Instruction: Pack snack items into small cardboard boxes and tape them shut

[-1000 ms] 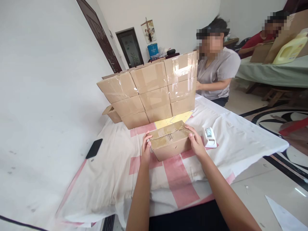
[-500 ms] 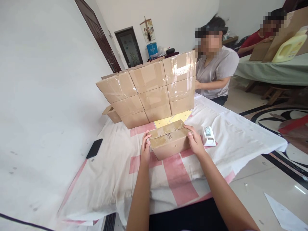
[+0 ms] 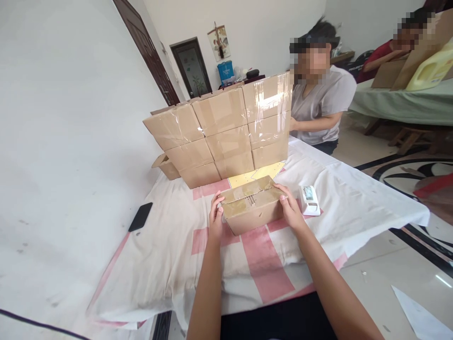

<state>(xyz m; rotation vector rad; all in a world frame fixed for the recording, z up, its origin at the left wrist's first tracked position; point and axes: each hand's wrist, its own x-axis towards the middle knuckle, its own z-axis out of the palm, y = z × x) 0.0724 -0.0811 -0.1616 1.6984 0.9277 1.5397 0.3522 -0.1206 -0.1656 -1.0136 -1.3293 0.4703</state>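
A small taped cardboard box [image 3: 253, 208] rests on the cloth in front of me, its top flaps meeting along a rough seam. My left hand [image 3: 216, 211] grips its left end, thumb toward me and fingers at the far side. At the right end, my right hand [image 3: 289, 205] holds the box the same way. Just right of that hand sits a white device with a small screen [image 3: 309, 200]. Behind the box lies a yellow sheet [image 3: 247, 177], partly covered by a wall of stacked cardboard boxes [image 3: 226, 132].
A black phone [image 3: 140, 217] lies on the tablecloth [image 3: 148, 274] at the left. An open carton [image 3: 168, 166] stands behind the stack. One person [image 3: 318, 104] is at the table's far right; another [image 3: 385, 56] sits at a green-covered table [image 3: 378, 101] with a yellow jug [image 3: 430, 71].
The whole view has shifted slightly, so everything appears a little further right. Both hands keep the same hold on the cardboard box.
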